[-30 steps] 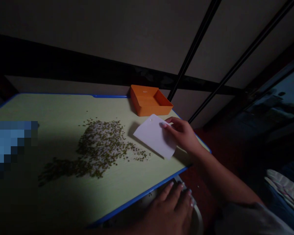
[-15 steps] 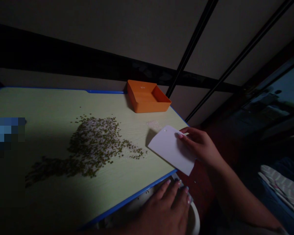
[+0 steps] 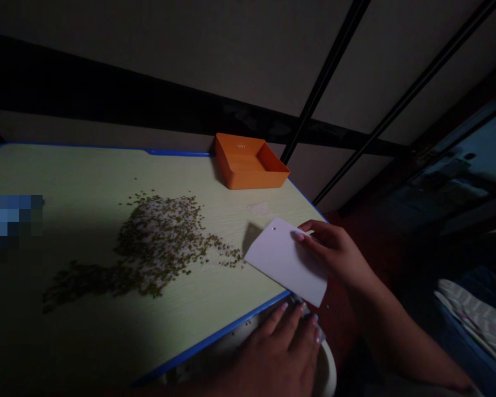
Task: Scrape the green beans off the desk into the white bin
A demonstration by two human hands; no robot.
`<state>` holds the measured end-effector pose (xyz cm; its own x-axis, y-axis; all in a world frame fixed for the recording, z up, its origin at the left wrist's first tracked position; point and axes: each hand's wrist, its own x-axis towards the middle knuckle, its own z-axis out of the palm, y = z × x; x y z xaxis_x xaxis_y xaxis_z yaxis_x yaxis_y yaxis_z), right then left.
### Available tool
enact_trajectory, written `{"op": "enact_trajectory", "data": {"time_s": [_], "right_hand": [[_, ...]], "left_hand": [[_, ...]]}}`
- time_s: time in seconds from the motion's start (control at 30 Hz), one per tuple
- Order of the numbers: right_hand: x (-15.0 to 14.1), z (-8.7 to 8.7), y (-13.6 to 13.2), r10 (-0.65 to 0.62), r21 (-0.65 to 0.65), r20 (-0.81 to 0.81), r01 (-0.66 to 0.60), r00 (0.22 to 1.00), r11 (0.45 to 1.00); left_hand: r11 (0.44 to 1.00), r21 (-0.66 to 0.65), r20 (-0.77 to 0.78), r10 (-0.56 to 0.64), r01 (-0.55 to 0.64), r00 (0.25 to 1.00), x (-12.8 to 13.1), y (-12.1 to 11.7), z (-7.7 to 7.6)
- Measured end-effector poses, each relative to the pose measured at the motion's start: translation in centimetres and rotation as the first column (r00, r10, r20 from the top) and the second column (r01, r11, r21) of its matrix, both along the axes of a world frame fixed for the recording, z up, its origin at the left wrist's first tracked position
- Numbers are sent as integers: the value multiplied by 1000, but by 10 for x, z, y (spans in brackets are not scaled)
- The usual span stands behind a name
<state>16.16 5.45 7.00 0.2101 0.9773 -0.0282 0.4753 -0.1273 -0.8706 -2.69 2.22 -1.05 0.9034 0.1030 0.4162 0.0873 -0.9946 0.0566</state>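
Note:
My right hand [image 3: 328, 248] pinches a thin white plastic scraper [image 3: 289, 259] with a small hole near one corner. The scraper is tilted over the right edge of the pale table [image 3: 215, 187], its lower corner jutting past the blue trim. Below that edge, my left hand [image 3: 279, 347] lies with fingers stretched over a white container [image 3: 330, 369], and its palm side is hidden. On the table spreads a pile of small dark green and whitish grains [image 3: 161, 237], with a thin trail toward the scraper. A small patch of white grains [image 3: 259, 208] lies apart behind the scraper.
An orange open tray [image 3: 254, 179] stands at the table's back right corner, close to the panelled wall [image 3: 182, 60]. Folded cloth [image 3: 471, 314] is at the far right, beside a dark red floor [image 3: 355, 309]. The light is dim.
My right hand has brought the scraper slightly down and toward me, left a little. More of the white patch behind it shows. My left hand is nearly where it was.

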Motion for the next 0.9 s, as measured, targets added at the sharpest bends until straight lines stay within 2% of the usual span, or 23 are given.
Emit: {"op": "enact_trajectory", "data": {"time_s": [0.2, 0.47, 0.67, 0.8, 0.9], "right_hand": [[10, -1, -9, -112, 31, -7, 112, 994, 993], [5, -4, -3, -86, 11, 15, 86, 996, 996], [0, -2, -2, -20, -8, -16, 20, 1000, 1000], [3, -3, -7, -93, 34, 41, 92, 995, 995], [7, -6, -10, -125, 13, 52, 124, 991, 992]], "left_hand": [[1000, 10, 15, 2, -2, 1000, -2, -1, 1], [999, 26, 56, 27, -29, 998, 0, -1, 0], [1000, 0, 19, 16, -16, 1000, -1, -1, 1], [1000, 7, 29, 15, -16, 999, -1, 0, 4], [1000, 0, 24, 14, -14, 1000, -1, 0, 5]]}}
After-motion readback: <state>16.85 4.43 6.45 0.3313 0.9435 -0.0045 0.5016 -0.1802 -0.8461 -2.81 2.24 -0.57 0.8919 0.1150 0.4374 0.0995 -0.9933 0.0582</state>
